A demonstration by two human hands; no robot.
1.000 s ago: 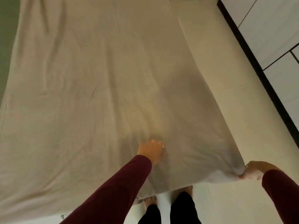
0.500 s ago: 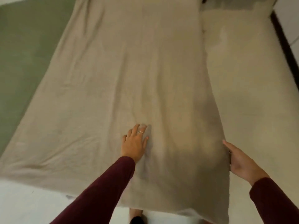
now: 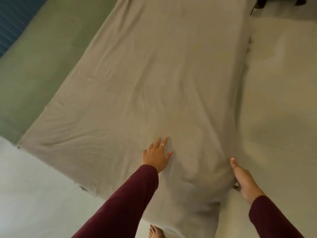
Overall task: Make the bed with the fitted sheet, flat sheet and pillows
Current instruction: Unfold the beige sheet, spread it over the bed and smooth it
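A beige sheet lies spread over the low mattress, with soft wrinkles down its middle. My left hand rests flat on it near the foot end, fingers straight and spread, a ring on one finger. At the sheet's right side edge, my right hand lies against the fabric with its thumb straight. Its fingers go down beside the mattress and are hidden. Both arms wear dark red sleeves. No pillows are in view.
A green surface runs along the bed's left side, with something blue beyond it. Pale floor lies to the right and at the near left. A dark object stands at the top right. My bare foot is at the bed's foot.
One second ago my left hand was curled on the sheet and my right hand pinched its corner. Both have since opened, and my view has swung left and up along the bed.
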